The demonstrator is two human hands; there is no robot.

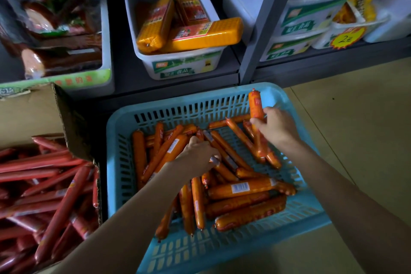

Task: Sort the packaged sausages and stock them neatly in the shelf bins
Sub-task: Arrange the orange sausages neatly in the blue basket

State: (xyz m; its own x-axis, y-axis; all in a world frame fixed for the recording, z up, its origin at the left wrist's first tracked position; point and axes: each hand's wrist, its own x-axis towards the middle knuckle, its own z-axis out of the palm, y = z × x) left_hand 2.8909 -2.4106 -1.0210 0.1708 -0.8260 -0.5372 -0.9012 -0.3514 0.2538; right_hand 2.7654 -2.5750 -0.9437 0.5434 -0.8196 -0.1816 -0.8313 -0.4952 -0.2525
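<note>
At your far left, the cardboard box (33, 118) of red sausages (44, 184) sits on the floor, untouched by either hand. Above it the shelf holds a white bin of dark-wrapped sausages (55, 29), then a white bin (178, 64) with three thick orange packs (189, 29) lying loosely across one another.

Your left hand (198, 151) is down in the blue basket (124, 118), fingers curled into the pile of orange sausages (222, 184); you appear to be gripping one or more slim sticks, though exactly which ones is hard to tell. Gather only sticks of one size and turn them parallel before lifting, so they go into a bin as a tidy bundle.

Your right hand (275, 127) holds a few slim orange sausages (255, 107) nearly upright, one end poking above the basket's far rim. Square up their ends against the basket floor before you carry them.

The thicker sausages near you in the basket look like a separate sort, so keep them apart. Farther right, more white bins (311, 18) stand behind the shelf post (262, 29).
</note>
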